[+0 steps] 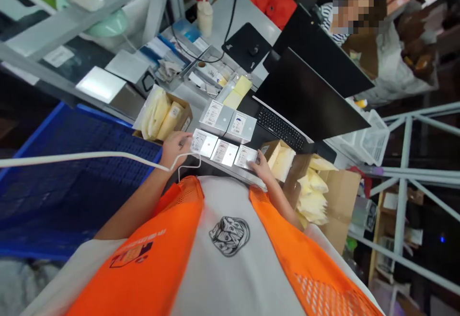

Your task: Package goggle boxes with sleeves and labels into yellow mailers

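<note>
Three small white-and-silver boxes with printed labels stand side by side at the near edge of the desk. My left hand (175,148) is curled against the outer end of the left box (203,143), fingers at its edge. At the other end, my right hand (262,166) grips the right box (246,156) by its outer corner with thumb and fingers. The middle box (224,153) sits between them, untouched by fingers. Just behind the row are two more labelled boxes, a left one (215,115) and a right one (241,127).
Cartons of padded yellow mailers flank the row, one carton left (185,119) and one right (266,148). A white cable (108,155) crosses before my left wrist. Beyond are a keyboard (280,126) and monitor (309,95). A blue crate (72,181) is at left; another person sits opposite.
</note>
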`<act>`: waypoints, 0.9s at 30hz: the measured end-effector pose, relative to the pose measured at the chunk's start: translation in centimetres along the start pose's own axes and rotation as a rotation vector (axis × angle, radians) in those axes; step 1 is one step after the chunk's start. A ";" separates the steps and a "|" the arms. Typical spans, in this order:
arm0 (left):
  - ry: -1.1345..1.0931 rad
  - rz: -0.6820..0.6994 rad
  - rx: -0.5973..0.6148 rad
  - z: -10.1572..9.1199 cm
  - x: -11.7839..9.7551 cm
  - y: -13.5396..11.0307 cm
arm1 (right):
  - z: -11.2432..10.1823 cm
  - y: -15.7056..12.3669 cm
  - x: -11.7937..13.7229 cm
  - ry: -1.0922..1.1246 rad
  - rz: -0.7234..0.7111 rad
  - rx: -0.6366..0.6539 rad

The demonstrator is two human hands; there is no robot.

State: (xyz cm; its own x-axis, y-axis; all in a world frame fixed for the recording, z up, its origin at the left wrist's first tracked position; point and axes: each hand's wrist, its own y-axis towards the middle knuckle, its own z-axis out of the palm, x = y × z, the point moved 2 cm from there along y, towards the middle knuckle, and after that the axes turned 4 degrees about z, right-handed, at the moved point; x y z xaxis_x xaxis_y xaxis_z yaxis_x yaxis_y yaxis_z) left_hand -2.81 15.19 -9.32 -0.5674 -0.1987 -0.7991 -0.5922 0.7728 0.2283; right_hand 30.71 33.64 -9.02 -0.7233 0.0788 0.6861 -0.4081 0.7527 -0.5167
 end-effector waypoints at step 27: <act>0.369 1.028 1.167 14.7 -13.2 -3.6 | 10.9 -9.6 -3.1 -0.019 -0.001 -0.497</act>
State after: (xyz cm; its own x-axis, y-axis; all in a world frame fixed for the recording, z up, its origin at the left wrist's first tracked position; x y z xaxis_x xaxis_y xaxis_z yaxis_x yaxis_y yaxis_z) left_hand 15.26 23.84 -7.73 -0.6345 0.6788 -0.3697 0.7552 0.6464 -0.1093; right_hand 30.78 19.06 -11.79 -0.7348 0.0691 0.6747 -0.0974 0.9737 -0.2058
